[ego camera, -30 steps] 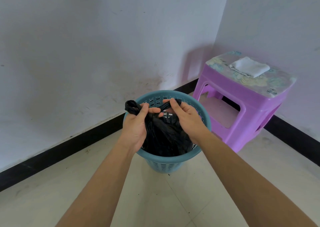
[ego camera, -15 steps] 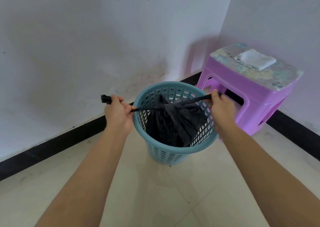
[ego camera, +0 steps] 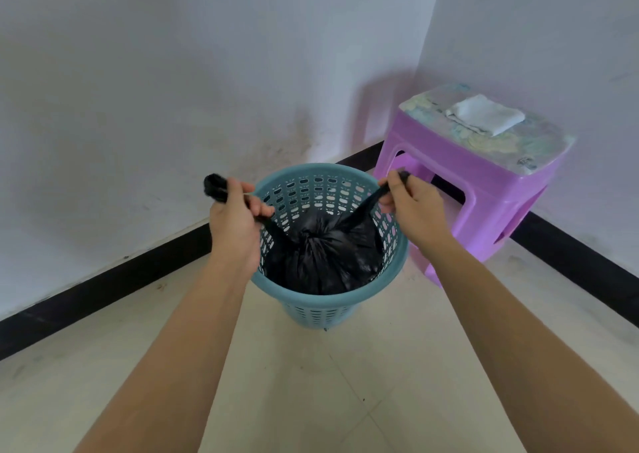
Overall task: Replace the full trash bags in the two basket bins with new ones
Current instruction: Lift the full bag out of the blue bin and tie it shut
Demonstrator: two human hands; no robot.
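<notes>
Near the corner where two pale walls meet, a cream tiled floor runs to a black skirting strip. Against the right-hand wall stands a purple plastic stool, its patterned top carrying a folded white cloth. Just beside the stool, toward the corner, a teal perforated basket bin stands upright on the floor. Inside it sits a full black trash bag, its neck gathered at a knot in the middle, with two twisted ends stretching up and outward over the rim. Both bare forearms reach in from the near edge of the view. At the bin's left rim the left hand has its grip closed around one bag end, a black tuft of which sticks out beyond the fist. At the right rim the right hand pinches the other end tight between thumb and fingers.
</notes>
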